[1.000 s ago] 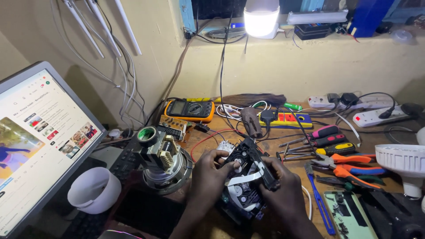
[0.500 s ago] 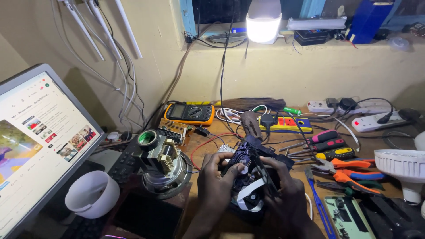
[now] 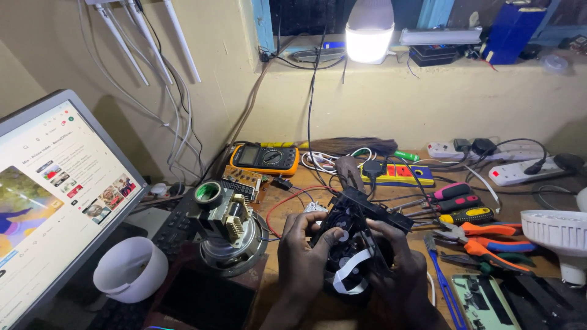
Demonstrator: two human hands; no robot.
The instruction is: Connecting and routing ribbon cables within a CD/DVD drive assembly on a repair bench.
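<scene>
Both my hands hold a black electronic mechanism (image 3: 354,235) with a white ribbon cable over the wooden desk. My left hand (image 3: 306,250) grips its left side, thumb pressed onto the round middle part. My right hand (image 3: 397,263) wraps its right side from below. The unit is tilted up toward me, and red and black wires trail from it to the left.
An electric motor (image 3: 229,229) with a tape roll on top sits left of my hands. A yellow multimeter (image 3: 264,159), screwdrivers (image 3: 455,205), orange pliers (image 3: 489,235), a monitor (image 3: 49,195), a white bowl (image 3: 131,269), power strips (image 3: 520,171) and a lit bulb (image 3: 369,30) surround them.
The view has shifted slightly. My hands have turned the black mechanism a little and keep hold of it; my left thumb now presses its middle.
</scene>
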